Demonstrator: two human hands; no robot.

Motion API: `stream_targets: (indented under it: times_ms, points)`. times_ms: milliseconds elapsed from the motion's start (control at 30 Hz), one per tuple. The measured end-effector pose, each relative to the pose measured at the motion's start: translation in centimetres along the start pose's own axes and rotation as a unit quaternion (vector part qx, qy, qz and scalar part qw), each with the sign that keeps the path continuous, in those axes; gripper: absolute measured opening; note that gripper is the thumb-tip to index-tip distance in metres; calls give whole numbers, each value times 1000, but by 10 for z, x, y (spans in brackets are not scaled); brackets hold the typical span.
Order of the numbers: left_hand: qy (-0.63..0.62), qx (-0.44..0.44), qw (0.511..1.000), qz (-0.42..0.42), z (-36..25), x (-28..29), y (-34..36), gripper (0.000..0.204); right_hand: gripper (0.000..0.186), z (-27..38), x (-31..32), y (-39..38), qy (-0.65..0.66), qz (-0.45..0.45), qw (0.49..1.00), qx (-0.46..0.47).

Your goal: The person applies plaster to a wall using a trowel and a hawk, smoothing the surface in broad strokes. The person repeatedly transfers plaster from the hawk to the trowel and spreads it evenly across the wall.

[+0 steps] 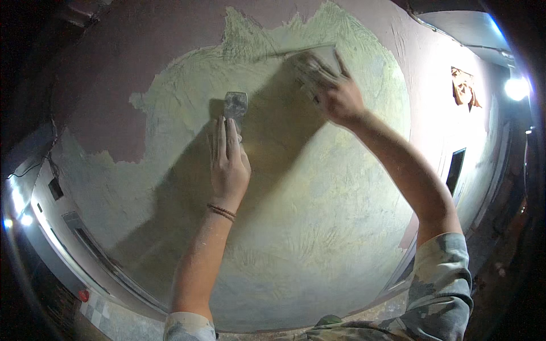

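My left hand (229, 160), dusted pale, grips a small putty knife (236, 103) with a smeared metal blade, held upright against the wall. Higher up and to the right, my right hand (335, 94), slightly blurred, holds a wide, flat scraper (326, 55) whose long edge meets the pale greenish plaster (284, 250) near the top of the coated patch. Ridged, ragged strokes mark the upper border, with mauve paint (108, 96) around it. Both arms cast dark shadows down and left across the plaster.
A torn brown hanging (463, 85) is on the wall at right, above a dark opening (455, 169). A bright bulb (516, 88) glows beside it. Cables, a small dark box (55, 188) and more lights sit at the left rim. A red object (83, 295) shows low at left.
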State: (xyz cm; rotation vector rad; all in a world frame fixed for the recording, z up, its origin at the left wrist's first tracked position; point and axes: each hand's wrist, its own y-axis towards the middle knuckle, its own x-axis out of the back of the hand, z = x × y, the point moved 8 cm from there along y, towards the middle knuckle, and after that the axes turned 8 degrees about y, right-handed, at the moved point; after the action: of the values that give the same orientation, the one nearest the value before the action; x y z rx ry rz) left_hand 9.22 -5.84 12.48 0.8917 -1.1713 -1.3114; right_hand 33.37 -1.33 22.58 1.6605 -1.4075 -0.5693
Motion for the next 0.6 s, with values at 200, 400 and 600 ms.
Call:
stream_targets:
  times_ms: [200, 400, 600]
  points:
    - [23, -15, 1000, 15, 2, 0, 0, 58, 47, -56, 25, 17, -44, -200, 964, -172]
    - [6, -7, 1000, 17, 0, -3, -1, 59, 51, -3, 3, -1, 30, -122, 991, -55]
    - [36, -28, 999, 16, -2, 1, -1, 60, 50, -68, 28, 36, 0, -202, 960, -192]
